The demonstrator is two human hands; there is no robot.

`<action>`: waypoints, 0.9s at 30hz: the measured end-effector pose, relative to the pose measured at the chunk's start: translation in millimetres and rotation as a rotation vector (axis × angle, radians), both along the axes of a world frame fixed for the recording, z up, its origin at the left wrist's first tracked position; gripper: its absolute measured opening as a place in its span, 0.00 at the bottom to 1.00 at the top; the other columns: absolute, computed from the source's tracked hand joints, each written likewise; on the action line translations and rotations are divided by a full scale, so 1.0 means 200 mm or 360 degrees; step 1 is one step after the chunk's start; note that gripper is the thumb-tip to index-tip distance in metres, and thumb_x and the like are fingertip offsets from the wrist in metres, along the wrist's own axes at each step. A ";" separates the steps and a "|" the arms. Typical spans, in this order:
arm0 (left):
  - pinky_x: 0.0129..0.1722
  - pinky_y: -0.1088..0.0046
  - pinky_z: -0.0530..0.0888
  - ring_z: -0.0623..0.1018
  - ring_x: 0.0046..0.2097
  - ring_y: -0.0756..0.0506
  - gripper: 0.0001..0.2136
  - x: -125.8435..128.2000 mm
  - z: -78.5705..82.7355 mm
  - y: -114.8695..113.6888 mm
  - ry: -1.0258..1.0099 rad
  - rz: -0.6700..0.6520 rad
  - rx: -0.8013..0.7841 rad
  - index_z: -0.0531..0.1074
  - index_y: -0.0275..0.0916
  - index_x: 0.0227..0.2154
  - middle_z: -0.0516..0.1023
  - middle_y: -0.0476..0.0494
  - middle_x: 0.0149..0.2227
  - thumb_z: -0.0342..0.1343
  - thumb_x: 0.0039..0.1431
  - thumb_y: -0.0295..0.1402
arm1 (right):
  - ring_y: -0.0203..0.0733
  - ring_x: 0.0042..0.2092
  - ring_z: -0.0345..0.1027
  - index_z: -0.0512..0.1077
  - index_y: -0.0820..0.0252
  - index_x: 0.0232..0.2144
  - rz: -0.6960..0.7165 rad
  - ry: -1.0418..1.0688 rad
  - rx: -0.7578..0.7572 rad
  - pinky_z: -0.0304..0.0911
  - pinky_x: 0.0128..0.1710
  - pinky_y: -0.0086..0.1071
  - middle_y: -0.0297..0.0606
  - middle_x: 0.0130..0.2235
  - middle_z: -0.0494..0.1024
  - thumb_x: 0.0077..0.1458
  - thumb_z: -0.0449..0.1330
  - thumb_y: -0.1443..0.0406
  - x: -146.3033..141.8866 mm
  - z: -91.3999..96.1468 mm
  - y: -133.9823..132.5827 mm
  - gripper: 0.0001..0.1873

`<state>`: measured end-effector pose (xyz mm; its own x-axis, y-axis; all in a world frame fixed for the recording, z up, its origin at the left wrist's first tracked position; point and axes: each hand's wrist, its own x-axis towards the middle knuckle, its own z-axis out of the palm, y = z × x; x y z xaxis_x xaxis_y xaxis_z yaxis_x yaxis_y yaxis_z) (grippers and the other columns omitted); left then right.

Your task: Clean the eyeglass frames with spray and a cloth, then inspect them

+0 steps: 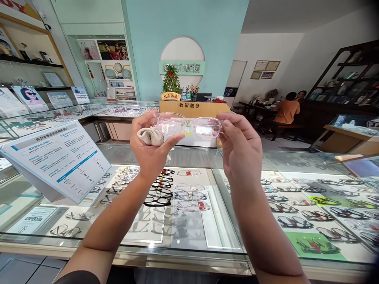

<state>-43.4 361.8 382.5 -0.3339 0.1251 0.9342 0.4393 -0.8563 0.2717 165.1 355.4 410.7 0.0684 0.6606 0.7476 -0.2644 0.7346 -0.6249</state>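
I hold a pair of clear-framed glasses (189,127) up at chest height over a glass display counter (189,157). My left hand (151,148) pinches the left lens rim and also keeps a beige cleaning cloth (151,136) bunched in its palm. My right hand (239,148) grips the right end of the frame with closed fingers. The lenses face away from me, and one carries a small sticker.
Below the glass lie several rows of eyeglass frames (161,189). A tilted white info sign (56,159) stands on the counter at left. A wooden cashier desk (194,108) is behind. People sit at a table (286,110) at far right.
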 end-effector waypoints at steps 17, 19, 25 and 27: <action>0.56 0.48 0.84 0.87 0.56 0.32 0.39 0.00 0.01 -0.03 -0.0035 -0.0004 0.0067 0.75 0.49 0.60 0.82 0.39 0.55 0.78 0.49 0.60 | 0.38 0.40 0.74 0.87 0.46 0.45 -0.0010 -0.0107 -0.0078 0.75 0.45 0.36 0.34 0.43 0.83 0.67 0.69 0.56 0.01 -0.04 0.08 0.08; 0.57 0.47 0.84 0.86 0.58 0.31 0.41 -0.02 0.03 -0.01 0.0006 -0.0055 0.0007 0.75 0.48 0.60 0.83 0.39 0.54 0.77 0.48 0.63 | 0.40 0.41 0.75 0.86 0.47 0.44 -0.0024 -0.0078 -0.0025 0.76 0.45 0.37 0.34 0.42 0.84 0.67 0.70 0.54 0.01 -0.03 0.07 0.09; 0.58 0.46 0.83 0.86 0.57 0.32 0.45 -0.09 0.02 0.09 0.0019 -0.0088 -0.0119 0.73 0.51 0.59 0.84 0.37 0.56 0.76 0.42 0.69 | 0.40 0.43 0.76 0.85 0.47 0.46 -0.0125 -0.0120 0.0134 0.75 0.46 0.37 0.34 0.43 0.83 0.68 0.69 0.55 0.01 -0.02 0.06 0.07; 0.57 0.46 0.84 0.86 0.55 0.33 0.45 -0.09 0.00 0.12 -0.0012 -0.0076 -0.0096 0.74 0.51 0.58 0.83 0.36 0.57 0.76 0.41 0.70 | 0.40 0.42 0.76 0.84 0.47 0.46 -0.0134 -0.0113 0.0149 0.75 0.46 0.37 0.34 0.43 0.83 0.69 0.68 0.56 0.01 -0.02 0.06 0.07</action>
<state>-62.2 385.7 382.4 -0.3334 0.1973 0.9219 0.3960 -0.8581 0.3269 166.8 367.3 406.2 0.0652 0.5820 0.8106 -0.1569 0.8082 -0.5676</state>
